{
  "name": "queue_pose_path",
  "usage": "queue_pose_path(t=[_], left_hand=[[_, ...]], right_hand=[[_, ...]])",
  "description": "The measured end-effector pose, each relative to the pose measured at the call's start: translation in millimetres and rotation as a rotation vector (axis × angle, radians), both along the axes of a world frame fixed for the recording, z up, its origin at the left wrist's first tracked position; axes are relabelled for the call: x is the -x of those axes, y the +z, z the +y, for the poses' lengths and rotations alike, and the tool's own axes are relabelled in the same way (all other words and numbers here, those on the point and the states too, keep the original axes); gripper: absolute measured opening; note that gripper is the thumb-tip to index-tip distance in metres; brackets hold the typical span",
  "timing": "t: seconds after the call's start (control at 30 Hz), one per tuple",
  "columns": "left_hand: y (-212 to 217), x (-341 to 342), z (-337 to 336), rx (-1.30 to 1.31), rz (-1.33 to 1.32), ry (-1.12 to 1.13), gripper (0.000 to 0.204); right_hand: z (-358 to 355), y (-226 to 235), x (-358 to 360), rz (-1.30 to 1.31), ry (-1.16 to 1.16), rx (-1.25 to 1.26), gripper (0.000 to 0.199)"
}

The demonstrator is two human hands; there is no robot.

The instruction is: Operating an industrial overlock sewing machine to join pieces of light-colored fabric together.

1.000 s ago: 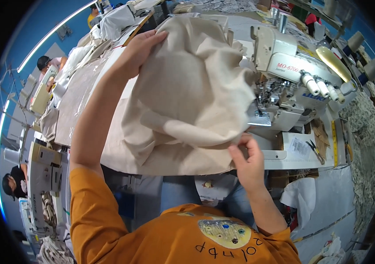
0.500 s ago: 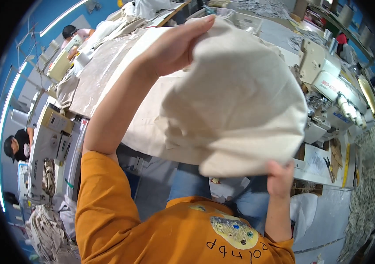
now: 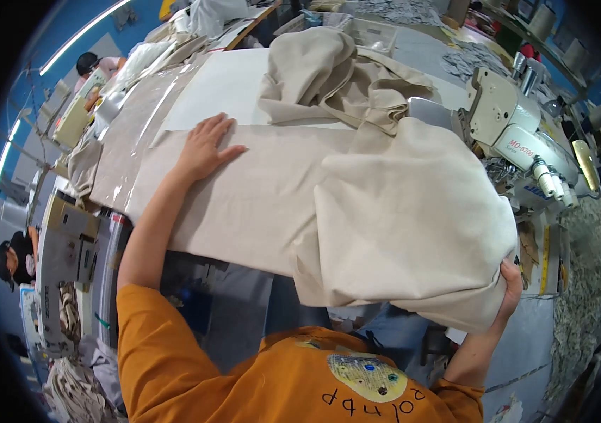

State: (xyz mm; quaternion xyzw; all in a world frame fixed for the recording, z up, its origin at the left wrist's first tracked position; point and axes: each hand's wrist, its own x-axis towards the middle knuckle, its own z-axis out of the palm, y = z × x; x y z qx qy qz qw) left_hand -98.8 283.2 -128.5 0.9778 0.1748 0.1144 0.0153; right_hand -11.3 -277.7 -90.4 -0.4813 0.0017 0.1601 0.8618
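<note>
A large beige fabric piece (image 3: pixel 413 204) lies folded over the table, its right part draped past the near edge above my lap. My left hand (image 3: pixel 207 146) rests flat on the smooth left part of the cloth, fingers spread. At the far right corner of the drape, my right hand (image 3: pixel 510 285) pinches the fabric edge between thumb and fingers; some fingers are hidden under the cloth. Behind it sits a crumpled heap of the same beige cloth (image 3: pixel 311 67). White paper-like sheeting (image 3: pixel 223 84) shows beyond the fabric.
An overlock sewing machine (image 3: pixel 519 134) stands close at the right of the cloth. Plastic baskets (image 3: pixel 371 34) are at the back. Another sewing machine (image 3: pixel 68 247) stands at left, with a co-worker (image 3: pixel 15 257) beyond. Grey scraps (image 3: pixel 593 268) pile up at far right.
My left hand has come down from holding the cloth high and now lies flat on it. The raised fabric has dropped onto the table. My right hand has moved right with its edge.
</note>
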Motion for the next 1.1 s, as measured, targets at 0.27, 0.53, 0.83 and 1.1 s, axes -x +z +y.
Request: queue_pose_path(t=[0.27,0.53,0.83,1.1], left_hand=[[16,-60,105,-0.404,0.053,0.252,0.076],[85,-97,-42,0.065,-0.240,-0.199,0.038],[115,-58,-265,0.322,-0.093,-1.333,0.082],[122,-66,-272,0.323,-0.035,-1.387,0.096]], right_hand=[[-2,24,-5,-0.046,0.043,0.192,0.057],[1,36,4,-0.183,0.230,0.328,0.049],[21,46,24,-0.183,0.559,0.353,0.053],[28,50,20,-0.470,0.620,0.400,0.056]])
